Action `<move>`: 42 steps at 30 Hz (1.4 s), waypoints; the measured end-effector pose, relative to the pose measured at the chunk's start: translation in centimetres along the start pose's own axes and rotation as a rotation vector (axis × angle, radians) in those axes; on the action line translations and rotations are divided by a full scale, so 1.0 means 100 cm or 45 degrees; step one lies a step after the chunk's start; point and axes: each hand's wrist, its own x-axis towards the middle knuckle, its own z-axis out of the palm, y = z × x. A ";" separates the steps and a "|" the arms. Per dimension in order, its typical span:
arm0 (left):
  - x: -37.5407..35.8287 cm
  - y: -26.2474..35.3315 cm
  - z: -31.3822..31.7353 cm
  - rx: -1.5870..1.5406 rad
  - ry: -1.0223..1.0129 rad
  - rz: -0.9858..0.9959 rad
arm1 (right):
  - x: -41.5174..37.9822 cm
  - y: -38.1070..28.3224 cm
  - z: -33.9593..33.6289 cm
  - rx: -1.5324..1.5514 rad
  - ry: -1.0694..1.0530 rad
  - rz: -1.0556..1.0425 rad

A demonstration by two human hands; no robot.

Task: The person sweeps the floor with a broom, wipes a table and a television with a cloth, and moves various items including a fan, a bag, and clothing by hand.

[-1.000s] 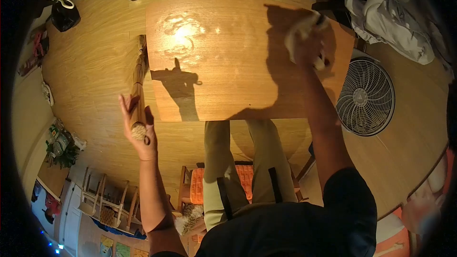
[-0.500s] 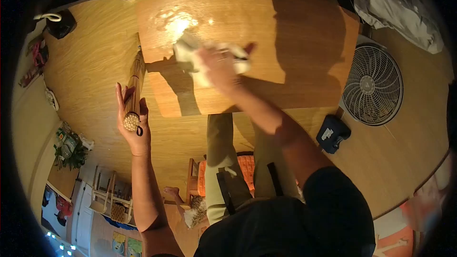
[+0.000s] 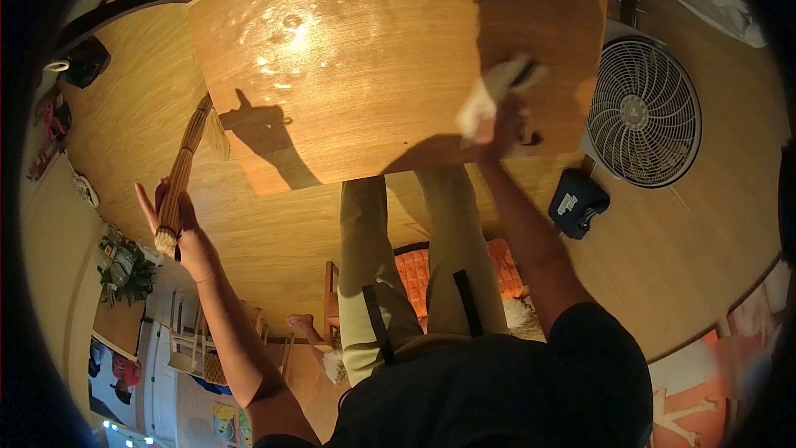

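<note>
My left hand (image 3: 189, 236), out beyond the table's left side, is closed around a bundle of thin bamboo sticks (image 3: 184, 164), with one finger stretched out. The bundle is banded, tilts away from me, and its near end shows many stick tips. My right hand (image 3: 500, 131) is over the right part of the wooden table (image 3: 373, 58), closed on a pale cloth (image 3: 482, 104). Motion blurs the cloth and the fingers, and a dark patch shows at its far end. Shiny wet-looking spots (image 3: 298, 33) lie on the left part of the tabletop.
A round grey fan (image 3: 637, 108) stands close to the table's right edge. Below it on the floor is a dark blue case (image 3: 578, 203). An orange cushion (image 3: 412, 278) lies behind my legs. A dark curved bar (image 3: 124, 10) is at the upper left.
My right hand has swept the cloth rightward across the tabletop. My left hand with the bamboo bundle has shifted left and nearer to me. The view has moved slightly.
</note>
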 end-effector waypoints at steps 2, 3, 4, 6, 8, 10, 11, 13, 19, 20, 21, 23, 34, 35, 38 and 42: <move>-0.002 -0.003 -0.008 -0.014 0.008 -0.022 | -0.040 -0.088 -0.005 0.115 -0.103 -0.178; -0.002 -0.004 -0.011 -0.027 0.017 -0.046 | -0.062 -0.133 -0.012 0.161 -0.218 -0.344; -0.002 -0.004 -0.013 -0.016 0.011 -0.043 | -0.082 -0.172 -0.021 0.239 -0.362 -0.538; -0.001 -0.003 -0.014 -0.046 0.019 -0.084 | -0.112 -0.234 -0.035 0.308 -0.607 -1.007; 0.003 -0.003 -0.016 0.000 0.014 -0.061 | -0.148 -0.296 -0.019 -0.653 0.004 -1.424; 0.008 -0.001 -0.015 0.043 0.014 -0.036 | -0.148 -0.318 -0.028 -1.199 0.507 -1.690; 0.010 0.001 -0.014 0.024 0.004 -0.028 | -0.144 -0.320 -0.033 -1.338 0.679 -1.784; 0.011 0.003 -0.015 0.005 -0.023 -0.025 | -0.153 -0.295 -0.034 -0.541 0.277 -1.719; 0.010 0.003 -0.006 -0.090 -0.023 -0.049 | -0.049 -0.147 -0.041 0.585 0.061 -0.969; 0.010 0.001 -0.006 -0.087 -0.033 -0.024 | -0.030 -0.108 -0.044 0.192 0.146 -0.902; 0.010 0.001 -0.007 -0.125 -0.040 -0.034 | -0.012 -0.068 -0.046 -0.208 0.218 -0.841; 0.011 0.003 -0.008 -0.155 -0.059 -0.037 | 0.025 0.014 -0.040 -0.158 -0.035 -0.458; 0.009 -0.010 -0.008 -0.146 -0.215 0.082 | 0.151 -0.089 -0.252 1.082 -0.498 -0.346; 0.009 -0.009 -0.012 -0.098 -0.214 0.090 | 0.154 -0.130 -0.284 1.148 -0.496 -0.409; 0.000 -0.006 -0.018 -0.165 -0.199 0.048 | 0.154 -0.244 -0.347 1.473 -0.328 -0.620; -0.001 -0.019 -0.019 -0.105 -0.165 0.080 | 0.173 -0.434 -0.424 1.762 -0.319 -0.916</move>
